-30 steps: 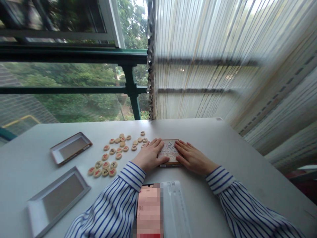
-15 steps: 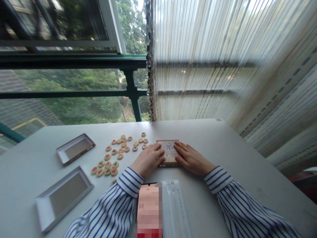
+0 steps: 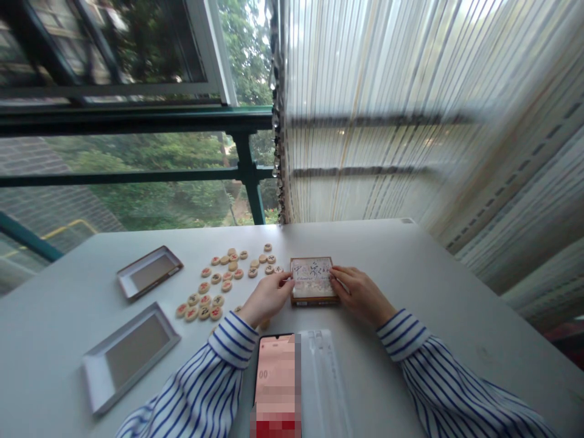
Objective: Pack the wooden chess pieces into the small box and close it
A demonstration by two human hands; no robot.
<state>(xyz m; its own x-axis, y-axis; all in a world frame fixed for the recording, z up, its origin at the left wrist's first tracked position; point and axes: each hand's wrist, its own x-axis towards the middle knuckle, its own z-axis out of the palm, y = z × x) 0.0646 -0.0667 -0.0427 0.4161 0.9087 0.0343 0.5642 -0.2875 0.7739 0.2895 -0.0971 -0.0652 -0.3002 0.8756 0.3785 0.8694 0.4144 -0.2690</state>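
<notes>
A Chinese chess box [image 3: 312, 281] with a printed lid lies flat on the table, between my two hands. My left hand [image 3: 268, 297] grips its left edge with thumb and fingers. On the opposite edge my right hand [image 3: 362, 294] has its fingers closed against the side. Round wooden chess pieces [image 3: 205, 300], some with red and some with dark characters, are scattered to the left of the box. A few pieces are partly covered by my left hand and sleeve.
Two open trays are at the left: a smaller brown-edged one [image 3: 176, 267] behind and a larger white one [image 3: 95, 383] in front. A phone [image 3: 276, 365] and a clear plastic case [image 3: 323, 371] lie near me. Beyond the white table [image 3: 438, 328] hang string curtains [image 3: 365, 121].
My hands have slid from lying flat on top of the box out to its two side edges, uncovering the printed lid. The view has shifted slightly.
</notes>
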